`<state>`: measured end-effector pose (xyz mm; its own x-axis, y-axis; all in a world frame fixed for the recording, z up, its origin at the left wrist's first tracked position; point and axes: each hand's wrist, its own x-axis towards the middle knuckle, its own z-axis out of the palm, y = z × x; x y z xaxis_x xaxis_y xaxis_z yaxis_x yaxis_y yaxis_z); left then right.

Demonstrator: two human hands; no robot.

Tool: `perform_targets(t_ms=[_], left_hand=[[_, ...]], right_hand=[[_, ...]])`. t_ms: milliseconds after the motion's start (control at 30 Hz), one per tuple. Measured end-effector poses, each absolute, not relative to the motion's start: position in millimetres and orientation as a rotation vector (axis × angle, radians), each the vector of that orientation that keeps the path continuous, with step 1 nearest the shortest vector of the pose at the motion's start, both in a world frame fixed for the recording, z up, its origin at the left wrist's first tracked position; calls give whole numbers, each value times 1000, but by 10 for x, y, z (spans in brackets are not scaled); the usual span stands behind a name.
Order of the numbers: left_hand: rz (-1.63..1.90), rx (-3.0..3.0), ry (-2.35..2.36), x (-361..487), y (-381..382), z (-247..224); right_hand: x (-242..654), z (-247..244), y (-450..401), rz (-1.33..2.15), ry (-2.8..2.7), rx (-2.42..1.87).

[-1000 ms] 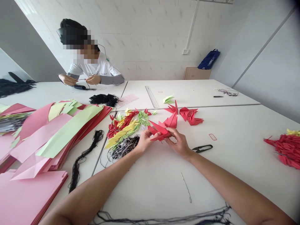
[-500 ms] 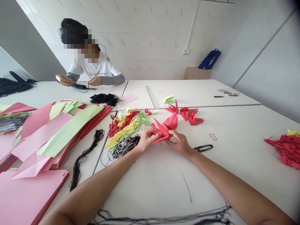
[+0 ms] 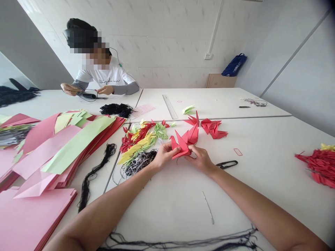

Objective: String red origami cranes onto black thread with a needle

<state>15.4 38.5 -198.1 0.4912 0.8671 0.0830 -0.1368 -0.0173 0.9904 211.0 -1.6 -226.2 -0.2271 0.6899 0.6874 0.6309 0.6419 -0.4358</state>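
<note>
Between both hands, a little above the table, is a red origami crane (image 3: 181, 145) of folded paper. My left hand (image 3: 165, 155) pinches its left side, thumb on top. On the other side, the fingers of my right hand (image 3: 200, 157) are closed on its lower right edge; their tips are partly hidden behind the paper. A short dark thread end shows under the crane. Just beyond it lie more red cranes (image 3: 213, 128) and a pale green folded piece (image 3: 188, 109). Black thread snips (image 3: 227, 164) rest beside my right wrist.
Left of my hands lie small folded papers (image 3: 141, 137), a tangle of black and white thread (image 3: 140, 163) and stacked coloured paper (image 3: 44, 212). A needle (image 3: 208, 207) and black threads (image 3: 178, 245) lie nearer me. Red folded paper (image 3: 318, 169) sits far right. A co-worker (image 3: 110, 75) sits across, handling thread.
The red crane has tilted and shifted very slightly to the right in my hands. Both hands keep their hold. The view has moved a touch.
</note>
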Motion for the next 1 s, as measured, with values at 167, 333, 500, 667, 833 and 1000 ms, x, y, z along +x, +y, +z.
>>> perform_targets(t_ms=[167, 333, 500, 667, 833, 1000], left_hand=[[922, 1333, 716, 159, 405, -2012], [946, 1299, 742, 163, 456, -2073], [964, 1296, 744, 168, 467, -2098], [963, 1285, 759, 172, 460, -2092], [949, 1275, 767, 170, 456, -2081], [941, 1280, 768, 166, 460, -2077]], right_hand=[[2111, -2264, -3, 11, -1940, -1037], [2117, -2281, 14, -40, -1940, -1051], [2104, -2262, 4, -82, -1928, -1055], [2095, -2245, 6, -102, -1923, -1036], [2089, -2245, 9, -129, -1917, -1020], [2083, -2242, 8, -150, -1919, -1016]])
